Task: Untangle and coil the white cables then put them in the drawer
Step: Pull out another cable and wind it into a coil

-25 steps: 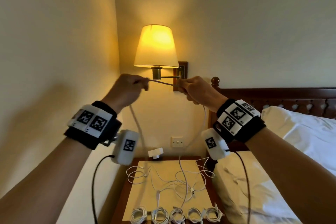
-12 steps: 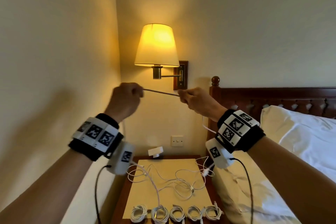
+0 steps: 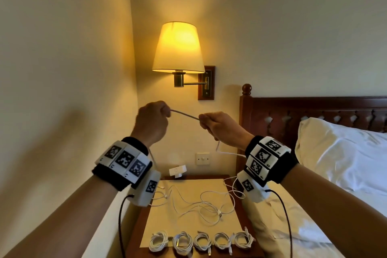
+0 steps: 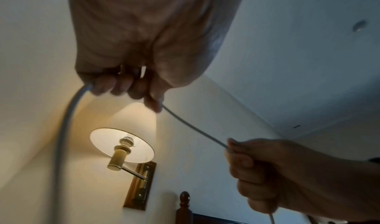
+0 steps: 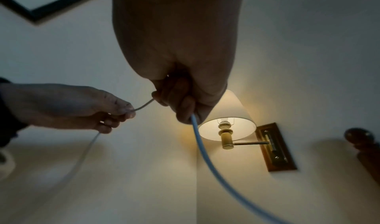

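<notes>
At the worktop's [image 3: 211, 182] near edge: five coiled cables [image 3: 202, 241] lie in a row, done.
Mid worktop: a tangled pile [image 3: 206, 208] remains.
In the air: left hand [image 3: 152, 120] and right hand [image 3: 217, 124], each grip pinched on one white cable [image 3: 185, 115], stretched between them.
Drawer: not visible; nothing stowed yet, I judge.

A dark wooden bedside table [image 3: 144, 214] stands between the wall and the bed [image 3: 314, 226]; a cream mat [image 3: 167, 228] covers most of its top. A loose tangle of white cables [image 3: 206, 205] sprawls across the mat; five coiled white cables [image 3: 202, 242] lie in a row along its near edge; a small white device [image 3: 177, 170] sits at the table's back edge.
</notes>
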The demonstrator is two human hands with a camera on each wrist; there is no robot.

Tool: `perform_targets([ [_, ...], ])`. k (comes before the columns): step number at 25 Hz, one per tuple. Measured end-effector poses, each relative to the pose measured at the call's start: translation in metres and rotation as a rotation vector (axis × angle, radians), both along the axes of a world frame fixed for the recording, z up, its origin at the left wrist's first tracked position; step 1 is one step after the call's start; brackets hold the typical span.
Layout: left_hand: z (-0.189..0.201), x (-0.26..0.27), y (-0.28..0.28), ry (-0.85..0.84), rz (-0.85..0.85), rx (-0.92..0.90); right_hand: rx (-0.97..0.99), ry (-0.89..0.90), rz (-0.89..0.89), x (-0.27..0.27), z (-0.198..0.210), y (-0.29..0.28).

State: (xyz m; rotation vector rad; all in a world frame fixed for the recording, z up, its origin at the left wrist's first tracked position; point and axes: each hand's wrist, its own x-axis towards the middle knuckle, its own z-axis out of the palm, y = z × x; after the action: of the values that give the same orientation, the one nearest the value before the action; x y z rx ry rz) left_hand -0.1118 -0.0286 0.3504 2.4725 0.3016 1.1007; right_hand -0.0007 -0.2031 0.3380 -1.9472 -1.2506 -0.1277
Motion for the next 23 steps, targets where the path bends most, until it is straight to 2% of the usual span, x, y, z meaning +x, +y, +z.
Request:
perform_targets([
  [2, -0.002, -0.003, 0.008, 0.090, 0.083, -0.034, -0.008, -0.001, -0.026, 0.004, -0.007, -0.007],
  [3, -0.002, -0.003, 0.001, 0.126, 0.035, -0.017, 0.005, 0.017, -0.022, 0.004, -0.006, -0.006],
  [5, -0.007, 0.003, -0.023, 0.170, -0.204, 0.030, 0.043, 0.125, 0.035, 0.003, -0.001, 0.000],
  [7, -0.014, 0.009, -0.037, 0.137, -0.346, 0.081, 0.055, 0.224, 0.111, 0.001, 0.005, 0.003],
  [9, -0.014, 0.010, -0.028, 0.035, -0.261, 0.083, 0.045, 0.280, 0.134, 0.003, 0.007, -0.003],
  [12, -0.010, 0.004, 0.004, -0.013, -0.080, -0.137, 0.080, 0.394, 0.089, 0.010, 0.003, -0.021],
  [13, -0.010, 0.002, 0.007, 0.036, -0.100, -0.190, 0.106, 0.433, 0.096, 0.011, 0.002, -0.025],
  [16, -0.013, 0.010, -0.015, 0.198, -0.313, -0.145, 0.153, 0.474, 0.130, 0.006, 0.006, -0.021],
  [18, -0.011, 0.014, -0.032, 0.126, -0.411, -0.164, 0.186, 0.507, 0.151, 0.001, 0.009, -0.018],
  [21, -0.004, 0.020, -0.030, -0.016, -0.343, -0.102, 0.185, 0.598, 0.196, -0.002, 0.011, -0.021],
  [23, -0.001, 0.026, -0.022, -0.073, -0.349, -0.226, 0.195, 0.646, 0.205, -0.003, 0.012, -0.025],
])
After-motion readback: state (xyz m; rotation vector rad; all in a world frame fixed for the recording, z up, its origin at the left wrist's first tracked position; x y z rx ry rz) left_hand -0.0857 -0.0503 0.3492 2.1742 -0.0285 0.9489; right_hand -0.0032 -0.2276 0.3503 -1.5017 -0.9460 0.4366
